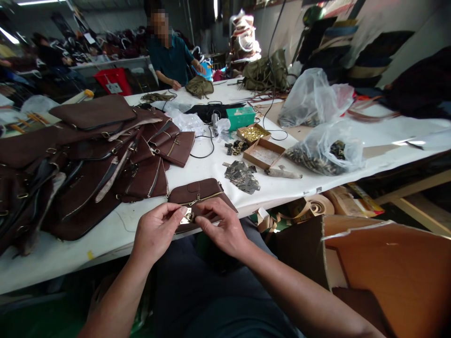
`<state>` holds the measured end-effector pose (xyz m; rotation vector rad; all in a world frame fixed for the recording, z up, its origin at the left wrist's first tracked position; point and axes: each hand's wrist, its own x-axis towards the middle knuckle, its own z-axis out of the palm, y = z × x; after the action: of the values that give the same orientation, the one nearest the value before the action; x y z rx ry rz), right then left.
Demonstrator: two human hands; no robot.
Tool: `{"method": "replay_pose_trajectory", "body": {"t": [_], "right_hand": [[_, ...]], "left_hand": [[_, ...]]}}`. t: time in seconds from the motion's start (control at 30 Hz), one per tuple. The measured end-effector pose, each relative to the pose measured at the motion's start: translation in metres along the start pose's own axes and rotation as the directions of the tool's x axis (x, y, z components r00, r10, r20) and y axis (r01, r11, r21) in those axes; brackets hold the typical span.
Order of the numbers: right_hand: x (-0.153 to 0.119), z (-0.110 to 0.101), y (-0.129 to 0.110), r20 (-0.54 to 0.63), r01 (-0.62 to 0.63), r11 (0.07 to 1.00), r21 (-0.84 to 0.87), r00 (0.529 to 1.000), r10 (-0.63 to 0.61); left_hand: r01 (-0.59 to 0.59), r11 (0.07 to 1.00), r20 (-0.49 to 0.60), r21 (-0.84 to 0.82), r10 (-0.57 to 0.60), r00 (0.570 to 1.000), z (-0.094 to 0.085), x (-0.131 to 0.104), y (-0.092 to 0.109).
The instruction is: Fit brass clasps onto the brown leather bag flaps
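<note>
left hand (155, 232) pinching metal clasp (186, 217), right hand (221, 226) fingers together beside it (touching), brown pouch (200, 196) beneath

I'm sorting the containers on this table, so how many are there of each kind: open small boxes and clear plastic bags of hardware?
Cardboard boxes: 2
Green box: 1
Clear bags of hardware: 2
Total: 5

I see a brown leather pouch (200, 197) lying flat at the white table's near edge, its brass zipper running diagonally across the front. A small metal fitting (186, 217), perhaps a clasp plate, sits at its lower-left corner.
</note>
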<state>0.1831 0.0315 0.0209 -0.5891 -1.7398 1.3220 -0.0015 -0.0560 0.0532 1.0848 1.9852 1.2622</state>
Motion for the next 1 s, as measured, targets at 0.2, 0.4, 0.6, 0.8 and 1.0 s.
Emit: {"method": "replay_pose_trajectory", "body": {"t": [0.2, 0.4, 0.6, 0.8, 1.0], "right_hand": [[0.01, 0.01, 0.0, 0.094, 0.079, 0.984, -0.161, 0.993, -0.064], [0.018, 0.013, 0.011, 0.032, 0.015, 1.0, -0.015, 0.999, -0.014], [0.039, 0.011, 0.026, 0.007, -0.083, 0.992, 0.097, 0.997, 0.083], [0.067, 0.008, 0.07, 0.021, -0.147, 0.988, -0.043, 0.989, 0.148], [0.07, 0.007, 0.087, 0.009, -0.161, 0.98, -0.116, 0.987, 0.163]], "left_hand": [[-0.069, 0.997, 0.041, 0.02, 0.068, 0.997, 0.003, 0.002, 0.007], [-0.021, 0.964, 0.08, -0.266, 0.044, 0.996, 0.001, 0.003, 0.005], [-0.211, 0.975, -0.048, 0.063, 0.214, 0.976, -0.008, 0.05, -0.033], [-0.381, 0.69, 0.183, 0.616, 0.345, 0.921, -0.003, 0.112, -0.067], [-0.37, 0.604, 0.257, 0.706, 0.269, 0.928, 0.009, 0.129, -0.071]]}}
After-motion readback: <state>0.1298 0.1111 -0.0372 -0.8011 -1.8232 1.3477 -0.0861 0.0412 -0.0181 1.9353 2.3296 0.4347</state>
